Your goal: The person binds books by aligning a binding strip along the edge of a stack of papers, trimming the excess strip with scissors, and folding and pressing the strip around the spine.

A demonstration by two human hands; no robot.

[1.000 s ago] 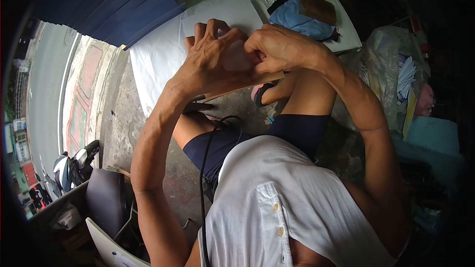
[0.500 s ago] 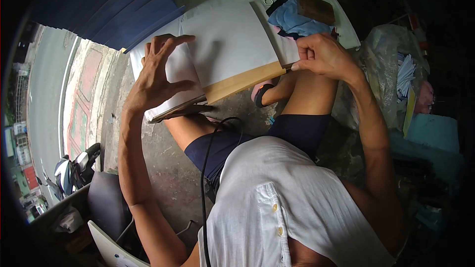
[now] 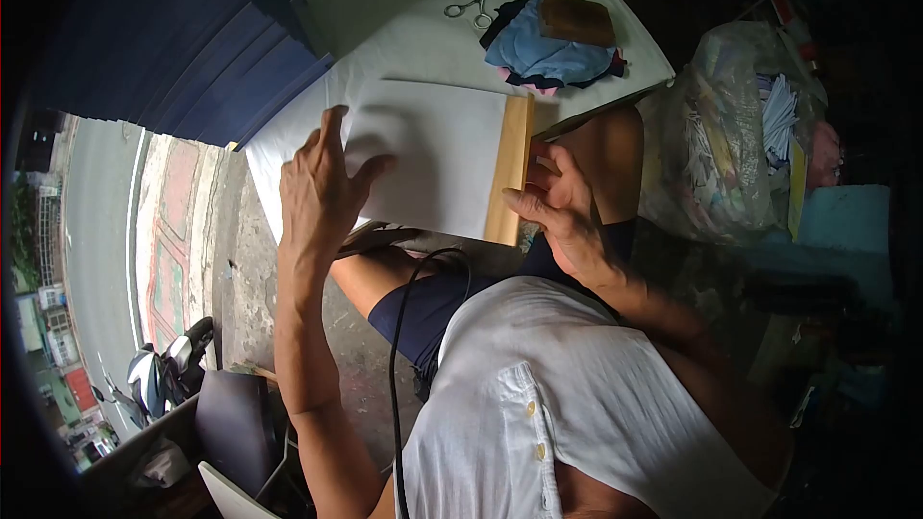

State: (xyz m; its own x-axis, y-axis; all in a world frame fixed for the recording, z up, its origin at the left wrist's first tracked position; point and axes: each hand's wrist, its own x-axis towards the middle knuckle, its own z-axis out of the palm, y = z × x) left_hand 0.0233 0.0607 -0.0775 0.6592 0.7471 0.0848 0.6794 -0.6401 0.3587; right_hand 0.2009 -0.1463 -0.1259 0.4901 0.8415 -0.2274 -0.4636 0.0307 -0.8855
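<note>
A flat white sheet with a tan strip [image 3: 510, 168] along its right edge lies over the near part of the white-covered table [image 3: 606, 77]. My left hand [image 3: 327, 178] is over the sheet's left side, thumb and forefinger spread, holding nothing; its shadow falls on the white surface. At the tan strip, my right hand [image 3: 567, 207] has its thumb on the edge and its curled fingers partly behind it. Farther back lie a pair of scissors [image 3: 471, 10] and a pile of blue and dark cloth [image 3: 553, 48] with a brown block [image 3: 577, 19] on top.
A stack of dark blue panels [image 3: 192, 48] stands at the table's back left. To the right sits a clear plastic bag [image 3: 731, 144] stuffed with paper scraps. A black cable [image 3: 396, 365] runs down my front. A road [image 3: 101, 221] and parked motorbike [image 3: 159, 375] show at left.
The sheet has turned so that its tan strip, formerly along the near edge, now runs up the right side. My right hand has moved left and nearer to me, onto the strip.
</note>
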